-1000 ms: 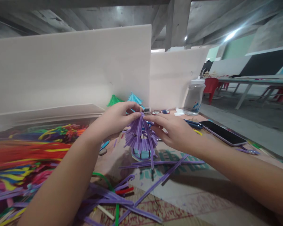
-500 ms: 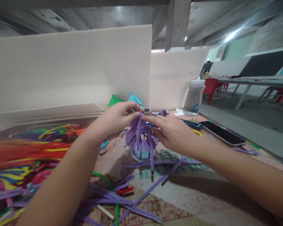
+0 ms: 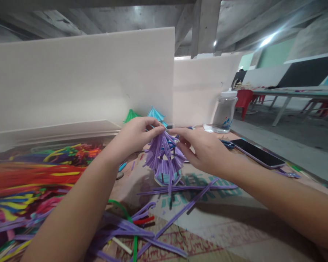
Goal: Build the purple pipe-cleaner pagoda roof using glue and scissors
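Note:
A small model pavilion (image 3: pixel 166 168) stands upright in front of me, its tiered roof made of purple pipe cleaners and its base pale blue. My left hand (image 3: pixel 143 134) is closed at the roof's peak, thumb and fingers pinching the gathered purple pipe cleaners. My right hand (image 3: pixel 200 145) is at the roof's right side, index finger reaching toward the peak. A purple strand runs from the peak to its bent fingers, which seem closed on it; the fingertips are partly hidden. Loose purple pipe cleaners (image 3: pixel 187 205) lie on the table before the model.
Bundles of coloured pipe cleaners (image 3: pixel 43 174) fill the left side. Behind the hands stand green (image 3: pixel 131 115) and blue (image 3: pixel 155 112) cone-shaped roofs against a white board (image 3: pixel 82 76). A water bottle (image 3: pixel 223 112) and a phone (image 3: pixel 258 153) are at the right.
My right hand has shifted slightly right, away from the peak, and a strand now spans toward it. The long hanging purple strand has swung left. My left hand keeps its pinch.

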A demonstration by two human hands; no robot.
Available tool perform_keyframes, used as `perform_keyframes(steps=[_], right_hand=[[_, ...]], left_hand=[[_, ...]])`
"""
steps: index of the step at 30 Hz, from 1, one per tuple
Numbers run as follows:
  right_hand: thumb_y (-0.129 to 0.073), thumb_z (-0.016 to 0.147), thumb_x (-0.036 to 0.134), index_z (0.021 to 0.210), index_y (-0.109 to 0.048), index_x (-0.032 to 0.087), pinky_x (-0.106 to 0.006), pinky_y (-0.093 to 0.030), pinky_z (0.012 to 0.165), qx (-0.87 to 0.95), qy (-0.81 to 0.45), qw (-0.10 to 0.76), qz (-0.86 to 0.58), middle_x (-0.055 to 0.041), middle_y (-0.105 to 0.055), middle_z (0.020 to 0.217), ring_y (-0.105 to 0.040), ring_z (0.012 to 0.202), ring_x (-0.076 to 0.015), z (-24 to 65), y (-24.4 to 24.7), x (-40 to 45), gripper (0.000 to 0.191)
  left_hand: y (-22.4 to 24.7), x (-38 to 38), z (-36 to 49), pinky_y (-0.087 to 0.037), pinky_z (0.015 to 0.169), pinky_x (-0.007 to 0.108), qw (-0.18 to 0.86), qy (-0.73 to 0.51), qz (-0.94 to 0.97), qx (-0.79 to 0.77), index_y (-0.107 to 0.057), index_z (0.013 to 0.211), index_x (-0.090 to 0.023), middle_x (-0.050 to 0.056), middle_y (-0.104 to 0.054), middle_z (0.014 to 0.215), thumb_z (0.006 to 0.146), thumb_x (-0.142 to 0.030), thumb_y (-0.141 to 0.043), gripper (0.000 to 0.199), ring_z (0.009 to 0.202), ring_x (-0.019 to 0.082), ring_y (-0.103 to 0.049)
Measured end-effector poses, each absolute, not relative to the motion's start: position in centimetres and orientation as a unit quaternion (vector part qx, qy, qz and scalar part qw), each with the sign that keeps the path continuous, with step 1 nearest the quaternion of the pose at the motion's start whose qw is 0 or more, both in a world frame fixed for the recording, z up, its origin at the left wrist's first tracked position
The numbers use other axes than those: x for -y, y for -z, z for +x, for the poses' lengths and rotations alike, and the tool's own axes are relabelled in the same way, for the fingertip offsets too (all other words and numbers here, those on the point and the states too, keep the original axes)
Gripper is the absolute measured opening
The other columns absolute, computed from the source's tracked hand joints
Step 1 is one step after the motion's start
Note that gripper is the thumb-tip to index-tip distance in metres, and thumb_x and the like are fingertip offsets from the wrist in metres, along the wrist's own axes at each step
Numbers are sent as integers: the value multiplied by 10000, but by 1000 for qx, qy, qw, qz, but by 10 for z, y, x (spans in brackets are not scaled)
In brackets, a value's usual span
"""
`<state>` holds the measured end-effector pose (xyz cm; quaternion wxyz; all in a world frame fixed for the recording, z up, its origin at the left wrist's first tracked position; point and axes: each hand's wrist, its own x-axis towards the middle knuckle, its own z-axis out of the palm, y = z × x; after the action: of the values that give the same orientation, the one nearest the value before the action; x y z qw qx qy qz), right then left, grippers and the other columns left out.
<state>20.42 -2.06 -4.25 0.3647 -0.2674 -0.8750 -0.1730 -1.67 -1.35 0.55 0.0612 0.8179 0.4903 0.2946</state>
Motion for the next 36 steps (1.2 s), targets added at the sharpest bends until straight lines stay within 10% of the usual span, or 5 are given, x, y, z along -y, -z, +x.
perform_keyframes(steps=[16,24,36], right_hand=[[-398,1032,336,1056,-547,209,-358,-515,800,787,-98,550,-262,-43,-630,946,-627,879,-177,212,101,-36,198],[-521,959,196,1355,-468,253,-459,-486,1013,858,69,492,-131,-123,-527,1270,-530,1220,-245,204,95,-17,404],[-536,923,138,1302,-472,233,-475,-526,949,868,161,455,-122,-129,-567,1219,-564,1158,-261,206,98,-19,396]], left_hand=[[6,10,-22,-534,832,354,157,-300,830,-443,-534,1336,-205,103,-664,1197,917,-456,-563,489,1025,242,-663],[51,18,-26,-454,1085,454,107,-457,816,-337,-427,1365,-234,120,-525,1400,888,-270,-621,516,1254,249,-564],[60,26,-16,-492,1029,462,103,-430,818,-368,-436,1377,-212,114,-561,1353,867,-247,-594,535,1206,266,-581]])
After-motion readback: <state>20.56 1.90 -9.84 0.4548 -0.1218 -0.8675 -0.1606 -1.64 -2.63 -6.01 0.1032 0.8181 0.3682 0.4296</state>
